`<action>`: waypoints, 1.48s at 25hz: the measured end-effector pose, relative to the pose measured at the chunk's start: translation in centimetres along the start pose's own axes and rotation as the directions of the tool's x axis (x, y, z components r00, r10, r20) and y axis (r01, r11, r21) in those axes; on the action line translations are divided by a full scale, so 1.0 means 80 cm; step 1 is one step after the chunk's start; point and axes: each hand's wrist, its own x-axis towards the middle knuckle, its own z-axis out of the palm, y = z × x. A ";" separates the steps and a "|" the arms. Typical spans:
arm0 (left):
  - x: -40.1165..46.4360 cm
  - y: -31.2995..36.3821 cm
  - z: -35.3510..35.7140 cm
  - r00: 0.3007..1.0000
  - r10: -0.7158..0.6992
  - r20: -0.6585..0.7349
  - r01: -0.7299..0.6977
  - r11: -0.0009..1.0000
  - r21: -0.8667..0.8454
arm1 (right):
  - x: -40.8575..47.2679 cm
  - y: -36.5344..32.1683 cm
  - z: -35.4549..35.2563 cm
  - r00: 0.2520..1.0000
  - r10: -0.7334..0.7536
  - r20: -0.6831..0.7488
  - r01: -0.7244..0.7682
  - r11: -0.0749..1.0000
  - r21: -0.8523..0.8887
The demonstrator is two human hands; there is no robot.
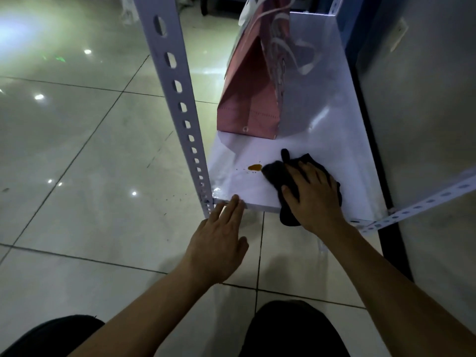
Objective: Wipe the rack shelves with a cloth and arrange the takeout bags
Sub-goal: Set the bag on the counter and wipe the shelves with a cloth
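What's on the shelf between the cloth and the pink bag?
Head view: bare white shelf separates the dark cloth under the right hand from the pink bag. The orange stain lies left of the cloth, not between them.

Black cloth (280, 176): crumpled, near edge of white shelf (247, 186), one corner drooping over the front. Orange stain (255, 166) just left of it. Pink takeout bag (253, 91): upright, farther back, white handles.

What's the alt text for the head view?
The right hand presses a dark cloth flat on the white bottom shelf, beside an orange stain. The left hand touches the shelf's front edge; a pink paper bag stands behind.
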 end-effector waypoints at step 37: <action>-0.012 -0.026 -0.001 0.998 -0.066 -0.003 0.066 0.998 0.001 | 0.016 -0.079 0.033 0.995 -0.075 -0.071 0.085 0.984 0.156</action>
